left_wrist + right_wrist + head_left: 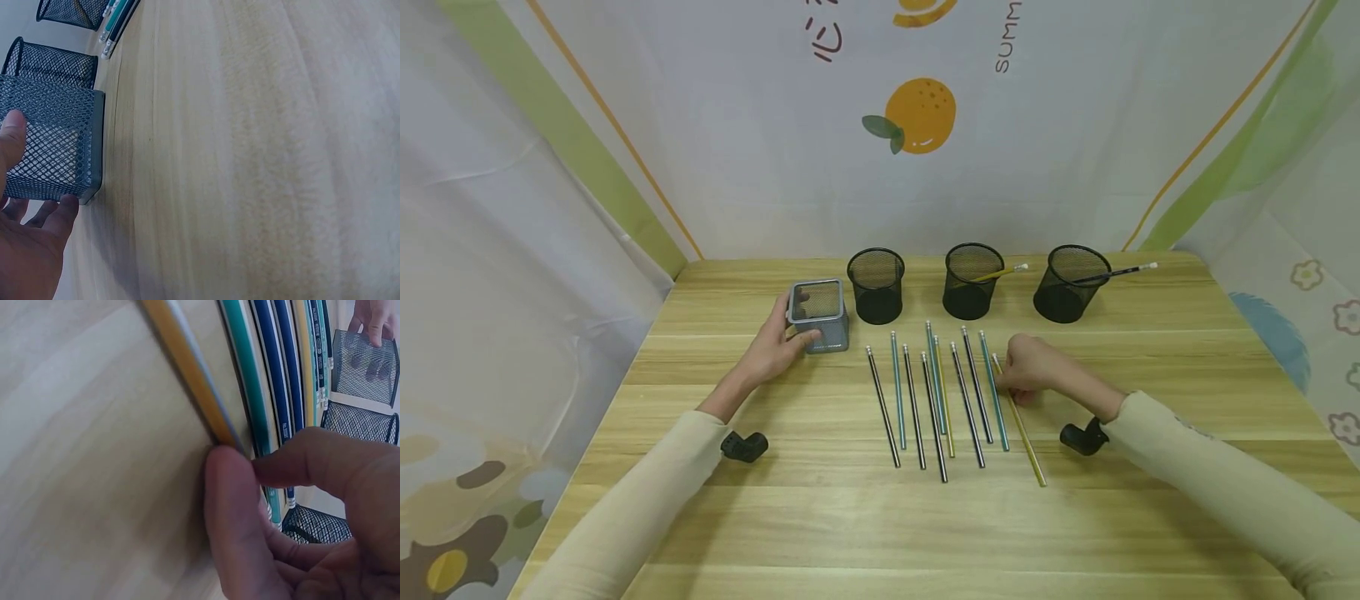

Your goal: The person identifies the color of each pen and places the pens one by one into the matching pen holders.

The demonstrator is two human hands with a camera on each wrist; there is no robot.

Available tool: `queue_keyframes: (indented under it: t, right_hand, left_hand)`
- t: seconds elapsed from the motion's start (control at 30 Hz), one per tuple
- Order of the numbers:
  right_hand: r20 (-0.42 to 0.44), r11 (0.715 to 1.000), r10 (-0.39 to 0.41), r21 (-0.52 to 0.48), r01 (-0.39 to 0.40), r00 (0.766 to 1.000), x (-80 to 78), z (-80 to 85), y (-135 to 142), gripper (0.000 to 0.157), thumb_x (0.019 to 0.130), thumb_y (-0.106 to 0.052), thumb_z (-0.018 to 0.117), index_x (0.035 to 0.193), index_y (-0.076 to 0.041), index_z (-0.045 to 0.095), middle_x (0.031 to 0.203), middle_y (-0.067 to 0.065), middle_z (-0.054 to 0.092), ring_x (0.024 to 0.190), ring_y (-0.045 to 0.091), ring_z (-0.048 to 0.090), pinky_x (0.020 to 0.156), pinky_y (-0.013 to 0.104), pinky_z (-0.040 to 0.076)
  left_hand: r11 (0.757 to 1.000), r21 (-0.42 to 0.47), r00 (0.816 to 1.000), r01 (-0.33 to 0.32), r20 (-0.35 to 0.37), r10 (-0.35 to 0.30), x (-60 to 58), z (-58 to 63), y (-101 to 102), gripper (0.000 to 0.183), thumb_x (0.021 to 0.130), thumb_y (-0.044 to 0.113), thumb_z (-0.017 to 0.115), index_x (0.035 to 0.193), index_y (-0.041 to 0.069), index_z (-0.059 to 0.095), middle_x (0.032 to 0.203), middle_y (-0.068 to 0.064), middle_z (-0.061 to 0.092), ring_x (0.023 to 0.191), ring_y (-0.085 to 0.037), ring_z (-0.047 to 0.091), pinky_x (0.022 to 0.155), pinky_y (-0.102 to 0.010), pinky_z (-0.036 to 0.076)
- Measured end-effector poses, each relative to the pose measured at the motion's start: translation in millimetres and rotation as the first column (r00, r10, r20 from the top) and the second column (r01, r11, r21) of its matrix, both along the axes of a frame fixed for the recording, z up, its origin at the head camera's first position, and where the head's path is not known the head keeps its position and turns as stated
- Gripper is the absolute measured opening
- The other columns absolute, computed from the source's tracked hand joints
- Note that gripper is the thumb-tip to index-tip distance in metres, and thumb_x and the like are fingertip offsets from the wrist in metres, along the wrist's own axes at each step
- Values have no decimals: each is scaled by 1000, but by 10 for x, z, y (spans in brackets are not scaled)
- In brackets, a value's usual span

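Observation:
My left hand (772,343) grips a square grey mesh pen holder (831,335) at the table's back left. Its thumb lies across the front, and the other fingers reach round the left side. In the left wrist view, fingertips show at the holder's lower corner (94,187). My right hand (1033,367) pinches a yellow pencil (1028,446) near its eraser end, thumb and finger meeting on it in the right wrist view. The pencil lies slanted at the right end of a row of pencils. Beside it is a teal pencil (995,392).
Three round black mesh holders stand along the back: the left one (878,305), the middle one (966,302) with a yellow pencil (1000,272), and the right one (1060,302) with a dark pencil (1123,272). Several dark, teal and yellow pencils lie mid-table. A patterned cloth (775,167) hangs behind.

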State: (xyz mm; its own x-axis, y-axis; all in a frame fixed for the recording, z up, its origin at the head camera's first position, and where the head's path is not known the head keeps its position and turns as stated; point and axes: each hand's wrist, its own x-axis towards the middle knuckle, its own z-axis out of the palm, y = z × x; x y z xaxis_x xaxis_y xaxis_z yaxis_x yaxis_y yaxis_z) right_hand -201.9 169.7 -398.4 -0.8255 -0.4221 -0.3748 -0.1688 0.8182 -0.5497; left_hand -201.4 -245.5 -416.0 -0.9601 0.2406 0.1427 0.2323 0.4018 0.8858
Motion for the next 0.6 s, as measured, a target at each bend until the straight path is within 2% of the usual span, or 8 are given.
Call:
queue_keyframes:
  t: [0.1, 0.2, 0.33, 0.43, 0.6]
  right_hand:
    - [-19, 999, 12, 42, -11, 1000, 10, 10, -19, 35, 81, -4, 66, 46, -8, 58, 47, 4, 60, 43, 14, 60, 53, 23, 52]
    - [-30, 997, 31, 74, -29, 999, 24, 23, -34, 40, 81, -5, 67, 45, -13, 53, 46, 3, 59, 42, 13, 57, 52, 23, 48]
    - [-44, 995, 39, 94, -35, 998, 40, 39, -55, 44, 84, -6, 68, 45, -15, 50, 46, 2, 59, 43, 14, 59, 53, 25, 49]
    - [-58, 995, 35, 100, -29, 998, 50, 47, -74, 43, 83, -5, 68, 46, -15, 50, 47, 1, 59, 44, 15, 59, 54, 26, 50]
    - [-89, 991, 37, 129, -25, 995, 67, 55, -98, 40, 81, -4, 67, 46, -15, 51, 46, 1, 58, 42, 14, 56, 54, 27, 48]
  left_hand:
    - [1000, 5, 1000, 4, 0, -4, 41, 69, 34, 75, 99, -2, 63, 157, -4, 15, 157, -28, 25, 141, -53, 29, 110, -60, 35]
    - [1000, 14, 1000, 13, 7, -13, 104, 188, 84, 73, 99, -6, 61, 155, -9, 15, 155, -33, 24, 140, -56, 28, 109, -62, 34]
    - [1000, 10, 1000, 17, 20, -17, 161, 297, 120, 72, 98, -8, 60, 154, -11, 15, 155, -35, 24, 139, -57, 28, 109, -62, 34]
    - [1000, 11, 1000, 12, 15, -12, 139, 251, 101, 72, 99, -7, 61, 154, -10, 15, 155, -34, 24, 139, -57, 28, 109, -62, 35]
    - [1000, 5, 1000, 3, 2, -3, 38, 59, 29, 74, 100, -2, 63, 157, -3, 16, 157, -27, 26, 141, -52, 30, 109, -60, 37]
